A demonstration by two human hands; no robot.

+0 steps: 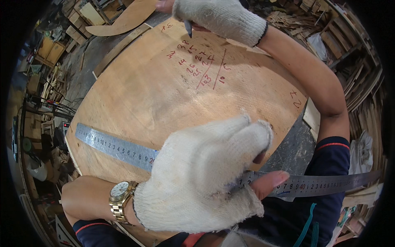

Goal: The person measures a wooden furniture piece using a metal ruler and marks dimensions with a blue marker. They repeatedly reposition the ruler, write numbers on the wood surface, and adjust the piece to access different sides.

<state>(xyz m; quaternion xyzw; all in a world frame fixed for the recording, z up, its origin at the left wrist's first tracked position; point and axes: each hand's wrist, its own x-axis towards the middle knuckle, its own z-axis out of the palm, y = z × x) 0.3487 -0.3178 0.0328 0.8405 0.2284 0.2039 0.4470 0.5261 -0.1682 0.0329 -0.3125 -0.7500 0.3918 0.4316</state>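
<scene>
My left hand (201, 173), in a white knitted work glove with bare fingertips, is over the near part of a plywood sheet (123, 99). A long steel ruler (113, 146) passes beneath that hand, its bare thumb lying across the ruler. The glove hides the ruler's middle, and its right end sticks out past the sheet. At the far edge, my right hand (218, 18), gloved alike, is closed around a grey marker pen (188, 29). The dark tip points down at the sheet, beside red handwritten figures (201, 68). Whether the tip touches the wood I cannot tell.
A curved plywood piece (123, 18) lies beyond the sheet at the far left, near a wooden strip (121, 49). Wood offcuts (284, 24) are piled at the far right, with stacked boards (366, 86) along the right side. A gold watch (122, 197) is on my left wrist.
</scene>
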